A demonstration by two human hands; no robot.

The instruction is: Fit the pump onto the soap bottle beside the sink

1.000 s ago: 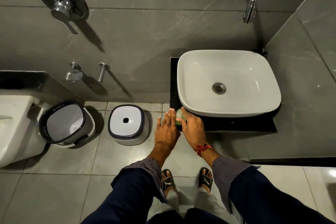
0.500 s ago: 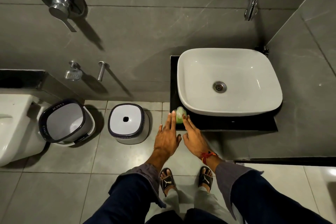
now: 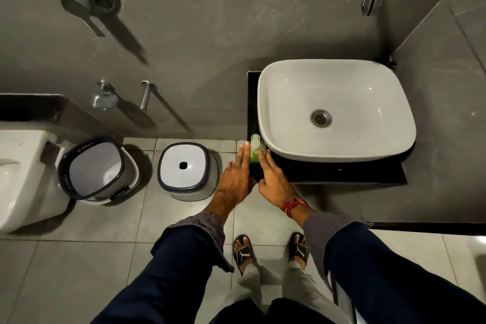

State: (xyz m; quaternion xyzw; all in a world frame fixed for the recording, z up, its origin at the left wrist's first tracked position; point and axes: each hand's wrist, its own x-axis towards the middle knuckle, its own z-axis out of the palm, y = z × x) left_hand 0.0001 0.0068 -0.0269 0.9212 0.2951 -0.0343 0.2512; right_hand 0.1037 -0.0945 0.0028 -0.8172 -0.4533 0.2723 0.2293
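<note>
I see the soap bottle (image 3: 254, 151) standing upright on the front left corner of the black surface (image 3: 342, 172), just beside the white sink (image 3: 335, 109). It holds green liquid, and a pale cap or pump sits at its top; I cannot tell which. My left hand (image 3: 235, 179) and right hand (image 3: 272, 181) flank the bottle, fingers stretched out flat and loose, neither grip closed on anything. The left fingertips (image 3: 246, 146) lie alongside the bottle, close or touching; I cannot tell which. A red thread (image 3: 293, 205) circles my right wrist. A stool (image 3: 187, 169) and a bucket (image 3: 96, 169) stand on the floor to the left.
</note>
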